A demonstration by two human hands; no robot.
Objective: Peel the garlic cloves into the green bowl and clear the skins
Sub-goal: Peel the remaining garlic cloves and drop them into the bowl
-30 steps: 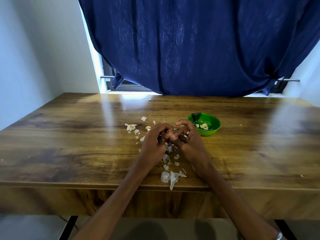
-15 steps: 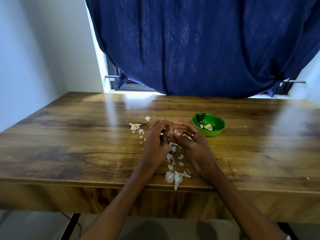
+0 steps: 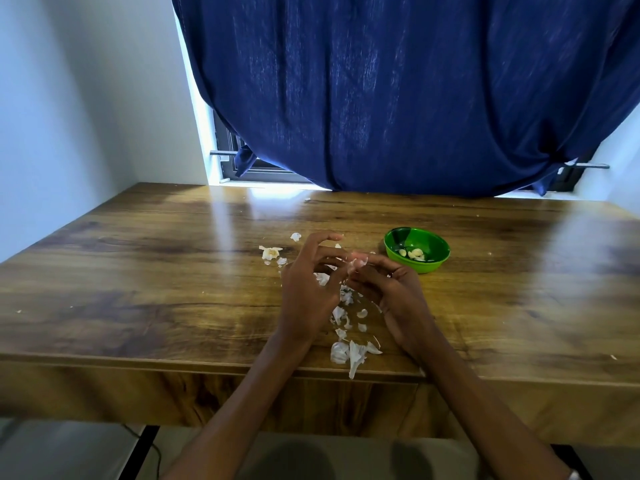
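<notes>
Both hands meet over the middle of the wooden table (image 3: 138,271). Right hand (image 3: 398,296) pinches a garlic clove (image 3: 358,263) at its fingertips, skin partly loose. Left hand (image 3: 308,292) has fingers curled toward the clove, touching at its skin; whether it actually grips cannot be told. Green bowl (image 3: 438,266) sits just right of the hands, beyond them, with a few peeled cloves (image 3: 414,253) inside. Papery skins (image 3: 349,353) lie scattered under the hands and down to the near table edge, more bits (image 3: 270,252) to the left. Blue curtain (image 3: 398,98) hangs behind.
</notes>
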